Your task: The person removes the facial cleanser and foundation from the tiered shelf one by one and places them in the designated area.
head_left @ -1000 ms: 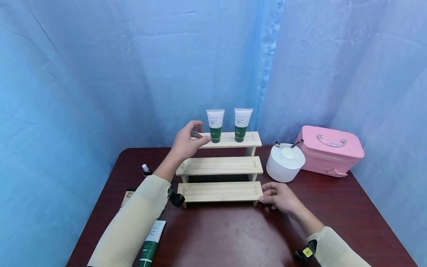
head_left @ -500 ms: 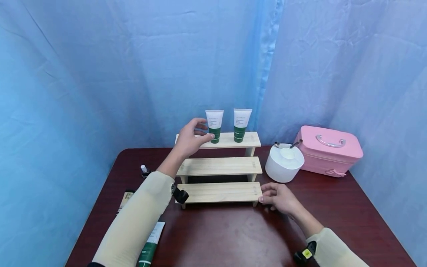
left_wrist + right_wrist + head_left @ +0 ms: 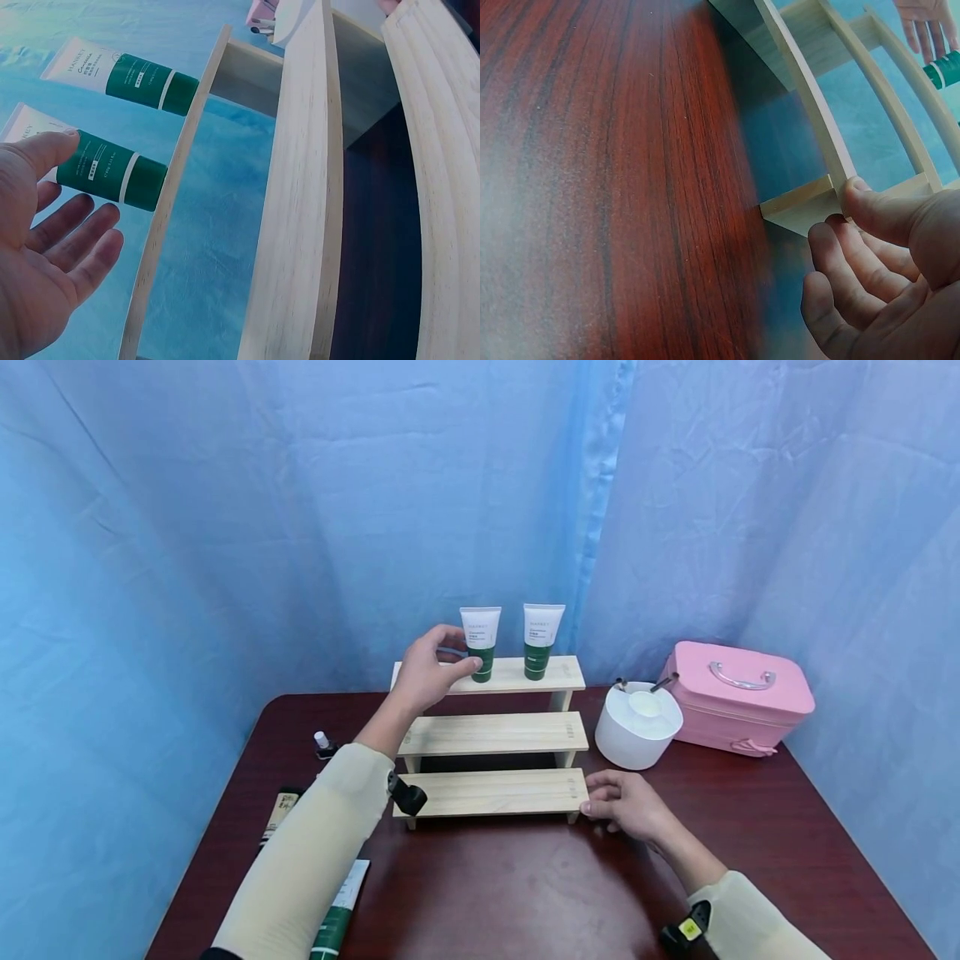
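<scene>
Two white-and-green cosmetic squeeze tubes stand cap-down on the top step of a three-step wooden riser. My left hand point(image 3: 431, 672) pinches the left tube point(image 3: 482, 628) low down, thumb across its front and index finger behind; the other fingers are loosely bent in the left wrist view. Just to the right stands the second tube point(image 3: 135, 79), untouched. My right hand point(image 3: 630, 806) holds the right end of the riser's point(image 3: 491, 793) lowest step. In the right wrist view, the thumb point(image 3: 870, 202) presses on the board's end with fingers bent beneath it.
Right of the riser are a white round holder point(image 3: 637, 735) with brushes and a pink case point(image 3: 742, 693) with a metal handle. On the left lie another tube point(image 3: 341, 902) and a beige-and-black item point(image 3: 281, 810), partly behind the sleeve. A small white-capped bottle point(image 3: 322, 742) stands farther back.
My left hand has moved slightly right and up, its thumb passing from beside the left tube to across its front. The right hand stays at the riser's end.
</scene>
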Tool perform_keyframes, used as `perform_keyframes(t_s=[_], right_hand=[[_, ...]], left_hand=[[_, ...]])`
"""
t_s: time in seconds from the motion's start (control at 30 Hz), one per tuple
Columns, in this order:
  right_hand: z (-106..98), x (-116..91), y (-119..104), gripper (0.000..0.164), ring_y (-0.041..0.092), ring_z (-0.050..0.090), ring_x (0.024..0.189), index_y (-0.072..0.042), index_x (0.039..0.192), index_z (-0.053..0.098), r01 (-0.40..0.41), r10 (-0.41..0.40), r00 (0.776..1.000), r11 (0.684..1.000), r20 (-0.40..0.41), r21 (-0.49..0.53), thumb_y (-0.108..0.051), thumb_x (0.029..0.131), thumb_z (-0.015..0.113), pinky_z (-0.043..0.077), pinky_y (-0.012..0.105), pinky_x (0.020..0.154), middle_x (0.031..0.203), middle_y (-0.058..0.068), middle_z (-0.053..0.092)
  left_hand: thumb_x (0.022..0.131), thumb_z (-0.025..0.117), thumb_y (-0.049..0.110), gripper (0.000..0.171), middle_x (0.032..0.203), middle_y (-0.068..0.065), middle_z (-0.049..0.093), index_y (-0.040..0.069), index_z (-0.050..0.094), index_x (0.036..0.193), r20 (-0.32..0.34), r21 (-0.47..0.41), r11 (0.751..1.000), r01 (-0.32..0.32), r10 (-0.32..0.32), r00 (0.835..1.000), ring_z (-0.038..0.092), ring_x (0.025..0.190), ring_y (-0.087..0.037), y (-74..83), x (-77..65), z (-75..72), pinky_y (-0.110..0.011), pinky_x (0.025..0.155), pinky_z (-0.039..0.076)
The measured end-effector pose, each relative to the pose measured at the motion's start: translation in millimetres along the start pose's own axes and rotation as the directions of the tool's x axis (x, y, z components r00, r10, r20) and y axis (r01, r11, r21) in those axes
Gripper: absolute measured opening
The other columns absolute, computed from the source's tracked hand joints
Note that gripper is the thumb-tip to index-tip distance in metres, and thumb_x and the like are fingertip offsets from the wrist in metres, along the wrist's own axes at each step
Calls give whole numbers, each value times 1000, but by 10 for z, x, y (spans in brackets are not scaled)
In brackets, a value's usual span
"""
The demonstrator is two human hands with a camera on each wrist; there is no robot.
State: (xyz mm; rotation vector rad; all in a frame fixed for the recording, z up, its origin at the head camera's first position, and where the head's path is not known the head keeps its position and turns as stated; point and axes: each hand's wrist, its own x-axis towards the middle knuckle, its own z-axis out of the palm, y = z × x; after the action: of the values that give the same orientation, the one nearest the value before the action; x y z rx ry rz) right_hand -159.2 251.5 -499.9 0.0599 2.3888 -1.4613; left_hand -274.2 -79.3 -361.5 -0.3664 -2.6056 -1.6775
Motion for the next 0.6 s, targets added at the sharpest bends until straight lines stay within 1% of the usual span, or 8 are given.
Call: perform_keyframes(t_s=[0.23,0.4,0.6], right_hand=[[0,7,9,45,24,68,74,6,127,61,2,-2,1000,1000,-3,-1,-8,88,80,55,38,58,92,8,75],[4,8,7,45,24,68,73,5,127,61,-1,1,1000,1000,0,7,-8,88,80,55,38,58,92,9,75],[7,6,-2,45,24,67,72,5,127,61,-7,7,1000,1000,-4,4,-8,88,80,55,38,58,91,8,75]], left_hand=[[93,78,31,42,123,-6,65,13,61,126,-43,20,1000,21,-20,999,66,113,-28,50,18,30,-45,95,56],[92,79,30,37,119,-6,66,12,61,119,-69,34,999,24,-21,997,67,110,-27,74,35,40,-44,93,56],[93,78,29,34,119,-7,66,13,62,119,-78,57,998,16,-12,997,67,107,-25,63,47,49,-44,95,55]])
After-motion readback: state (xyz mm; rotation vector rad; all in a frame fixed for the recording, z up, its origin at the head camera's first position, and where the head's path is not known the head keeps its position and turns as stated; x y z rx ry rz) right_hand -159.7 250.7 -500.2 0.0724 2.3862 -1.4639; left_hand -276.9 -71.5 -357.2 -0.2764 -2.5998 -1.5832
